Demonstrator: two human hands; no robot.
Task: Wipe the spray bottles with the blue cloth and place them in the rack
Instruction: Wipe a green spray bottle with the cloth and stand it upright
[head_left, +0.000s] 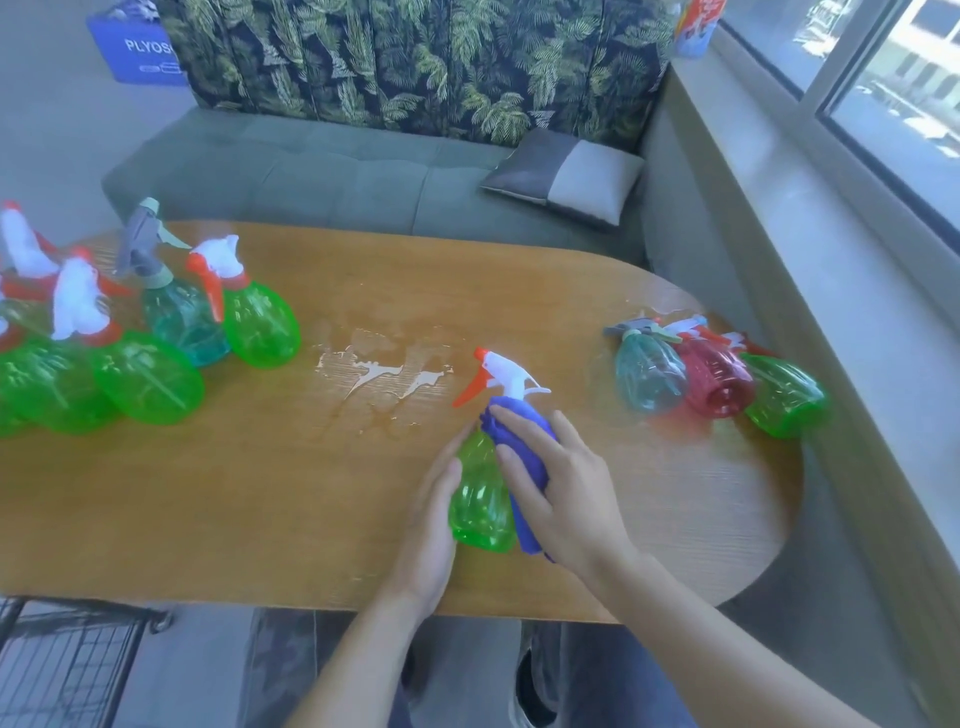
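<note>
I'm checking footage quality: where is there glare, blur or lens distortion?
Head view: glare off the wet patch mid-table; bright daylight washes out the window; wide-angle bending curves the table edge and sill; the left group of spray bottles looks soft and smeared.
</note>
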